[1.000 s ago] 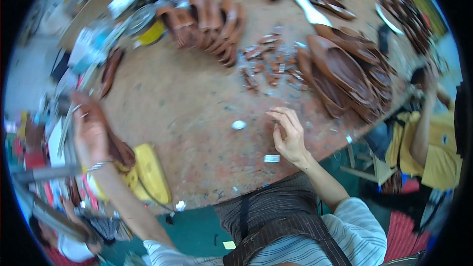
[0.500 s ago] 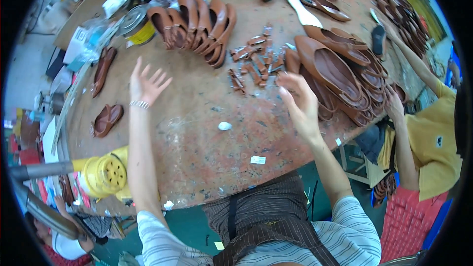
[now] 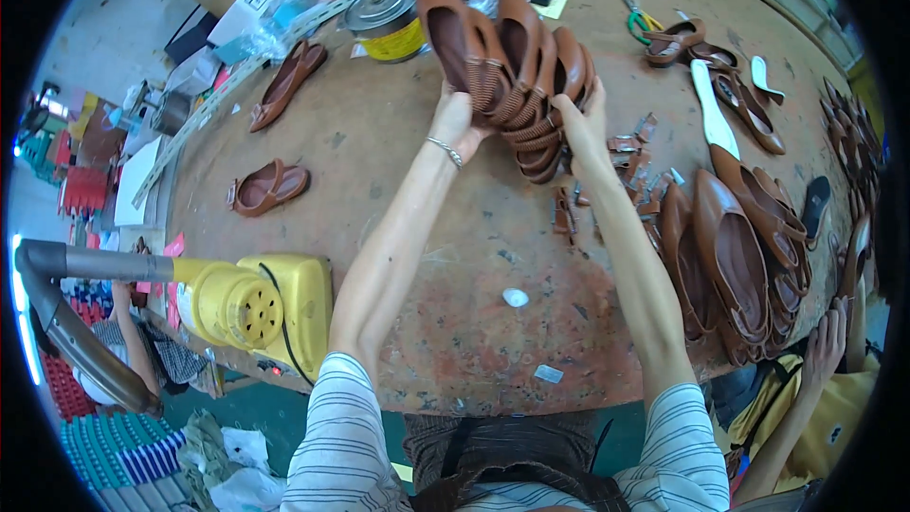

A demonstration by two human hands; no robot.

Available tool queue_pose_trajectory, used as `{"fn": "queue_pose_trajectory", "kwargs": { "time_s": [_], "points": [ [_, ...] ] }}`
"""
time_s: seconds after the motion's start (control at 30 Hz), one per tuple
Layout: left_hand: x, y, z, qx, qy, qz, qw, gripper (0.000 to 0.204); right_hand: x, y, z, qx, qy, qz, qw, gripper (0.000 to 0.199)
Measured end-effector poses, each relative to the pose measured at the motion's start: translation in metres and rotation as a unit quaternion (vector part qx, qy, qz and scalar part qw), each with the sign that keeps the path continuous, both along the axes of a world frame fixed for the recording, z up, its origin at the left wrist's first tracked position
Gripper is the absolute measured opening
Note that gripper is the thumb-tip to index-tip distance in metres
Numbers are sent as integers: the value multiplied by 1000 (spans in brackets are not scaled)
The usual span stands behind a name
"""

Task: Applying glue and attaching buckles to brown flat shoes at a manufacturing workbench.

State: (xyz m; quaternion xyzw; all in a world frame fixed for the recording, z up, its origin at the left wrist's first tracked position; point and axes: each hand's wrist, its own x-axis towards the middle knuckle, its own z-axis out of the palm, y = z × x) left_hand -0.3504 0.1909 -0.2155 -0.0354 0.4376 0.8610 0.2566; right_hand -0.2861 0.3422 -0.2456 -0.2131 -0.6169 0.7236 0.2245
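Note:
A row of brown leather shoes (image 3: 517,76) with ribbed straps stands bunched together at the far middle of the table. My left hand (image 3: 459,125) grips its left side near the heels, fingers partly hidden beneath the shoes. Round the right side of the bunch, my right hand (image 3: 585,123) is closed, thumb toward me. Whether the shoes are lifted off the table I cannot tell. Small brown strap pieces with buckles (image 3: 637,156) lie scattered just right of the bunch. Two single brown shoes, a strapped one (image 3: 270,188) and another (image 3: 288,85), rest on the left.
A pile of brown shoes (image 3: 735,237) covers the table's right side, beside another person's hand (image 3: 825,346). A yellow machine with a grey pipe (image 3: 251,313) stands at the near left. Behind are a tin (image 3: 384,24), scissors (image 3: 640,24) and a white shoehorn-shaped piece (image 3: 711,109).
Both my hands, open and empty before, have reached out and closed on the bunched shoes from either side. The view has swung left, showing more of the yellow machine.

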Motion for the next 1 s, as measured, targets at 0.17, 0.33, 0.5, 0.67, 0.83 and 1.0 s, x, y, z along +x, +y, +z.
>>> {"fn": "queue_pose_trajectory", "kwargs": {
  "time_s": [0.17,0.33,0.5,0.67,0.83,1.0],
  "points": [
    [58,-59,73,-155,247,84,953,61,36,-51,30,-39,-44,123,991,78],
    [118,-156,138,-442,435,166,767,62,60,-123,88,-149,-52,329,931,70],
    [190,-218,106,-689,377,161,597,60,90,-140,110,180,21,583,792,46],
    [214,-265,64,-691,339,108,629,55,155,-96,118,69,14,376,924,30],
    [215,-242,61,-702,395,40,592,36,227,-45,32,179,-70,190,963,43],
    [209,-198,44,-757,387,93,519,27,245,-80,-20,269,-73,201,939,61]
  ]
}}
